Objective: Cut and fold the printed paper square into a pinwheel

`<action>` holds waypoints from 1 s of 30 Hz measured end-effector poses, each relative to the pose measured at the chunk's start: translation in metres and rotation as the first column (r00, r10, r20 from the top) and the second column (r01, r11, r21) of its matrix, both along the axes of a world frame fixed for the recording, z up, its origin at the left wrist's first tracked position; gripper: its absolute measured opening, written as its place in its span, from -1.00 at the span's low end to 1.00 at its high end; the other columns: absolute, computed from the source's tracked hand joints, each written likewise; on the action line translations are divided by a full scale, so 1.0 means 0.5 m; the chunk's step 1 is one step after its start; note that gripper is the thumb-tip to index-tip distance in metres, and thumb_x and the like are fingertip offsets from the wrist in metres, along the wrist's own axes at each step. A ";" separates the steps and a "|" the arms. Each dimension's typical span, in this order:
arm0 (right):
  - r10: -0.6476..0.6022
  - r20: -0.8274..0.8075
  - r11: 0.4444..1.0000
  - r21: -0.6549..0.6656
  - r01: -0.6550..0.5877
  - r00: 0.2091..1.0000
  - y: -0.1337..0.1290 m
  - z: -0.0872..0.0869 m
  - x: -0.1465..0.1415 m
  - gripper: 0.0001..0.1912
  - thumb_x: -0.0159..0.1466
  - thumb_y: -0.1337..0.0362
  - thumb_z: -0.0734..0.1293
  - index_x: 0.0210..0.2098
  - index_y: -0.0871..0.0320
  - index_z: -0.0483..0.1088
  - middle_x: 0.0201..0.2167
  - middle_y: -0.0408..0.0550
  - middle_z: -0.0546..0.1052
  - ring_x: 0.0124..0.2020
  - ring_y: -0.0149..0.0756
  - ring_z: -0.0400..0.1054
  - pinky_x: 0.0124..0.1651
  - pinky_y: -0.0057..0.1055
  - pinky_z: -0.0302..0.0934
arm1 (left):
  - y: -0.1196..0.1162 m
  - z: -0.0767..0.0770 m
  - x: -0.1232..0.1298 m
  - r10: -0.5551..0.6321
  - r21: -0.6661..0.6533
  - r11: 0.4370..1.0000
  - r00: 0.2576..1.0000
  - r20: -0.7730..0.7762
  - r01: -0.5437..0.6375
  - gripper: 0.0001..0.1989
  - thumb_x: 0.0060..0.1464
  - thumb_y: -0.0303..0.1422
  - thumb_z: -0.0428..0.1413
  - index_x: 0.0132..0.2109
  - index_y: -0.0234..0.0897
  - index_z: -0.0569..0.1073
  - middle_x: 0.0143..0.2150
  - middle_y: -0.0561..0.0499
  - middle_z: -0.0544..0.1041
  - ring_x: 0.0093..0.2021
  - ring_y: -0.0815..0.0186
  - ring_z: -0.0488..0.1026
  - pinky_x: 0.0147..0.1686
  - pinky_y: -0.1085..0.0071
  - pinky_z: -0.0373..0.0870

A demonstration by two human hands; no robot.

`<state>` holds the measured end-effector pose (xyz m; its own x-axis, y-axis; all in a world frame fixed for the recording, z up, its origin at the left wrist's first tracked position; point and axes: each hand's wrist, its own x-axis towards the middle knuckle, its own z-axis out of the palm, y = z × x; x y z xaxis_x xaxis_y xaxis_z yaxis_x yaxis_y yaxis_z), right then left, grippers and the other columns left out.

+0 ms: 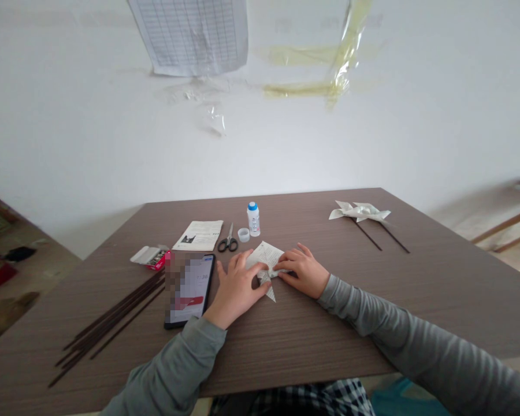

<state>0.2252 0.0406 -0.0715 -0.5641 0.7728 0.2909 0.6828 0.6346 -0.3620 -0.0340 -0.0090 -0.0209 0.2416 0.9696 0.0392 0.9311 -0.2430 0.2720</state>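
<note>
A printed paper piece (265,254) lies near the middle of the table, with cut or folded points, one of them reaching toward the front edge. My left hand (238,286) holds its left side, the thumb and index finger on the paper near its centre. From the right, my right hand (302,270) grips the paper's right part between fingers and thumb. Just behind the paper stand a white bottle with a blue cap (253,219) and a small clear cup (243,234). Black-handled scissors (228,242) lie beside the cup.
Printed sheets (198,236), a small open red-and-white box (151,257), a phone (190,292) and several dark sticks (108,318) lie at the left. Two paper pinwheels (359,212) on sticks rest at the back right. A white wall rises behind the table (320,341).
</note>
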 end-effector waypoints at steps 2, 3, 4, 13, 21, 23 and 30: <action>0.003 0.005 1.000 0.006 -0.003 1.000 0.000 0.000 0.001 -0.72 0.69 0.20 0.51 0.25 -0.16 0.89 0.16 0.03 0.87 0.27 0.09 0.74 0.83 0.48 0.22 | -0.002 0.006 0.002 -0.006 -0.006 1.000 1.000 -0.007 0.006 -0.68 0.54 -0.19 0.46 0.34 0.15 0.89 0.84 -0.18 0.51 0.82 -0.49 0.37 0.76 -0.91 0.11; 0.005 0.008 1.000 0.011 -0.005 1.000 0.000 0.000 0.001 -0.72 0.70 0.19 0.51 0.25 -0.16 0.89 0.16 0.04 0.87 0.27 0.09 0.74 0.82 0.48 0.23 | -0.003 0.008 0.003 -0.008 -0.005 1.000 1.000 -0.011 0.008 -0.69 0.55 -0.19 0.46 0.34 0.14 0.90 0.84 -0.18 0.51 0.82 -0.49 0.38 0.76 -0.92 0.10; 0.007 0.010 1.000 0.015 -0.007 1.000 0.001 -0.001 0.002 -0.72 0.70 0.19 0.51 0.25 -0.15 0.89 0.15 0.04 0.87 0.26 0.08 0.74 0.82 0.47 0.23 | -0.003 0.011 0.004 -0.011 -0.004 1.000 1.000 -0.015 0.011 -0.69 0.56 -0.19 0.46 0.34 0.14 0.90 0.84 -0.18 0.52 0.82 -0.49 0.38 0.76 -0.92 0.09; -0.003 0.020 1.000 0.008 0.003 1.000 -0.003 0.005 -0.001 -0.72 0.68 0.23 0.54 0.26 -0.16 0.89 0.19 0.03 0.88 0.28 0.10 0.77 0.83 0.49 0.23 | -0.008 0.021 0.009 -0.019 -0.007 1.000 0.999 -0.042 0.019 -0.67 0.58 -0.24 0.45 0.37 0.11 0.89 0.87 -0.21 0.49 0.86 -0.51 0.35 0.77 -0.96 0.03; 0.011 0.023 1.000 0.021 -0.012 1.000 -0.001 0.000 0.001 -0.72 0.71 0.24 0.53 0.29 -0.11 0.89 0.22 0.08 0.87 0.31 0.09 0.76 0.84 0.48 0.25 | 0.001 -0.008 0.002 0.008 0.017 1.000 0.998 0.057 -0.009 -0.55 0.50 -0.27 0.51 0.44 0.11 0.82 0.80 -0.21 0.56 0.83 -0.44 0.40 0.77 -0.82 0.22; 0.021 0.023 0.999 0.037 -0.022 0.999 0.002 -0.006 0.003 -0.73 0.72 0.23 0.54 0.29 -0.08 0.89 0.20 0.09 0.88 0.30 0.09 0.76 0.81 0.51 0.28 | 0.004 -0.013 -0.001 0.010 0.033 0.999 0.998 0.065 -0.012 -0.52 0.49 -0.27 0.51 0.45 0.09 0.78 0.79 -0.23 0.57 0.82 -0.42 0.43 0.77 -0.80 0.26; 0.084 -0.117 0.993 0.098 -0.072 0.990 0.019 -0.029 0.012 -0.74 0.74 0.22 0.52 0.29 -0.08 0.86 -0.02 0.00 0.89 0.07 0.00 0.82 0.73 0.32 0.46 | 0.010 -0.006 -0.016 0.038 0.070 0.997 0.999 0.014 -0.039 -0.56 0.54 -0.36 0.44 0.46 -0.05 0.77 0.76 -0.34 0.60 0.80 -0.42 0.47 0.72 -0.79 0.35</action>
<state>0.2314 0.0499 -0.0862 -0.5780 0.6941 0.4291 0.5848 0.7190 -0.3754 -0.0422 -0.0040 -0.0237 0.2033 0.9728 0.1108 0.9367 -0.2262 0.2674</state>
